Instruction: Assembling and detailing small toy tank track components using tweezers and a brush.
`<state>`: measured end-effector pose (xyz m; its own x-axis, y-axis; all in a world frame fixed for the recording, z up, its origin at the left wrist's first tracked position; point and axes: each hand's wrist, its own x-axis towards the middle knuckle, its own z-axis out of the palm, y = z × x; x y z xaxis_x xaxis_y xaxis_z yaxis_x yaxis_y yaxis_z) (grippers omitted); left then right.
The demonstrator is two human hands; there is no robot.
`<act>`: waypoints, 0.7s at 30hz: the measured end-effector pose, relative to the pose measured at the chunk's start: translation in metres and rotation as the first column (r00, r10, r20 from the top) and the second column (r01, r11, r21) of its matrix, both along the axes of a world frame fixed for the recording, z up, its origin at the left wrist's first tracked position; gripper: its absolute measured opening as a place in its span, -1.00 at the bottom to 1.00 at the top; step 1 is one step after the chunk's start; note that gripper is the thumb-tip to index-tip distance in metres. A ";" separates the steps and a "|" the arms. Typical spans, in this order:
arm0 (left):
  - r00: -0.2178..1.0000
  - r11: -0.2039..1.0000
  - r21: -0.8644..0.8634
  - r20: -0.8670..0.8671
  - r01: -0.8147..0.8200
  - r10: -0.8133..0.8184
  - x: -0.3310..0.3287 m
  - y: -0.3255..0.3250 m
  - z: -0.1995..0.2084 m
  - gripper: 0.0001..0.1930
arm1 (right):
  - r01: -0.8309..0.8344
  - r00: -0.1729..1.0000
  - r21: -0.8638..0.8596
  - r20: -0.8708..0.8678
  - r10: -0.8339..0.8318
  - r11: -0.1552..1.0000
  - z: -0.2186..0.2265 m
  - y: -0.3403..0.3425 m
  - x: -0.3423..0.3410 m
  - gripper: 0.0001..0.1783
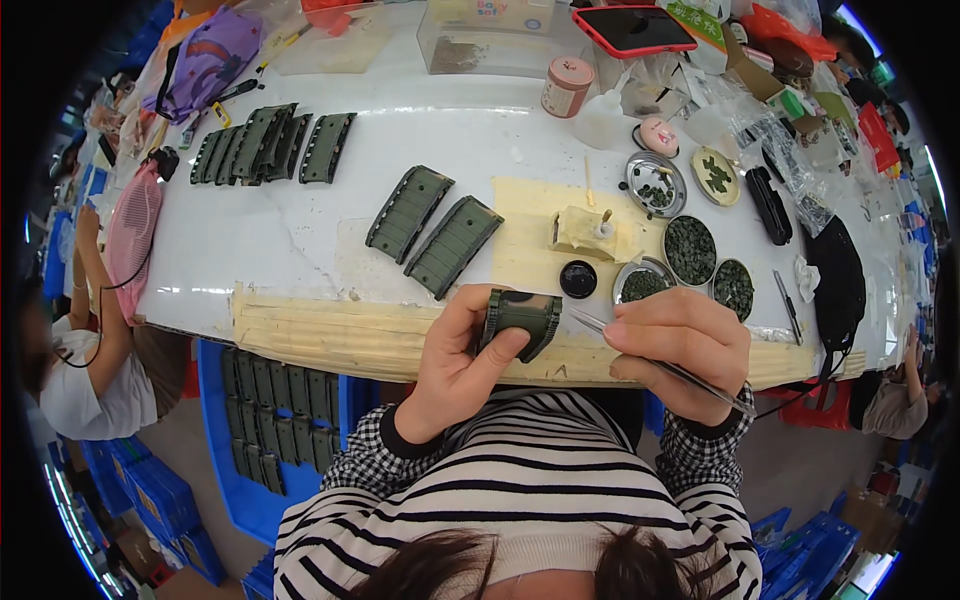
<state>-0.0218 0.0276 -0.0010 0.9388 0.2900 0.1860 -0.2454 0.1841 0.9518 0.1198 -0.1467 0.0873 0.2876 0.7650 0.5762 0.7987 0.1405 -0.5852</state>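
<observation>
Left hand (455, 365) has its grip clamped round a curved green part (528, 313), right hand (690, 340) is pinching metal tweezers (692, 377). Bunch more green pieces (453, 247) on the bench (420, 115) too.

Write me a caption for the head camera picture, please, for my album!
Left hand holding a green piece, right hand holding tweezers, with tiny green bits nearby.

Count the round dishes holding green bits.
5: a back silver dish, a cream dish to its right; nearer, a large tin, a smaller tin right of it, and a front silver dish left of it, partly behind the right hand. More may be hidden.
</observation>
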 end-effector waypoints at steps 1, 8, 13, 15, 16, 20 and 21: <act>1.000 1.000 0.004 0.009 0.003 -0.003 0.000 0.000 -0.001 -0.73 | -0.002 1.000 0.000 -0.003 0.002 1.000 0.000 0.000 0.000 -0.65; 0.999 1.000 0.022 0.042 0.009 -0.010 -0.001 -0.003 -0.001 -0.74 | 0.016 1.000 -0.003 -0.013 -0.016 1.000 0.000 0.000 -0.003 -0.66; 0.999 0.999 0.031 0.041 0.017 -0.018 -0.002 -0.004 -0.001 -0.73 | 0.001 1.000 -0.009 -0.014 -0.001 1.000 0.000 -0.001 -0.003 -0.64; 0.999 0.999 0.037 0.038 0.013 -0.014 -0.003 -0.004 0.000 -0.73 | -0.007 1.000 0.017 -0.014 0.007 1.000 0.003 -0.004 -0.002 -0.63; 0.998 0.999 0.038 0.058 0.014 -0.016 -0.002 -0.005 -0.001 -0.73 | -0.011 1.000 0.029 -0.014 0.011 1.000 0.004 -0.005 -0.002 -0.62; 0.998 0.994 0.101 0.052 0.034 -0.039 -0.002 -0.006 -0.002 -0.68 | -0.004 0.997 0.092 -0.075 0.011 0.996 -0.005 -0.009 -0.003 -0.61; 0.998 0.991 0.129 0.028 0.044 -0.048 -0.002 -0.006 -0.001 -0.64 | 0.011 0.996 0.085 -0.087 -0.003 0.996 -0.009 -0.010 -0.006 -0.61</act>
<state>-0.0241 0.0213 -0.0016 0.9437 0.2188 0.2483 -0.2695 0.0722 0.9603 0.1143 -0.1567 0.0786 0.3447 0.7122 0.6115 0.7463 0.1873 -0.6387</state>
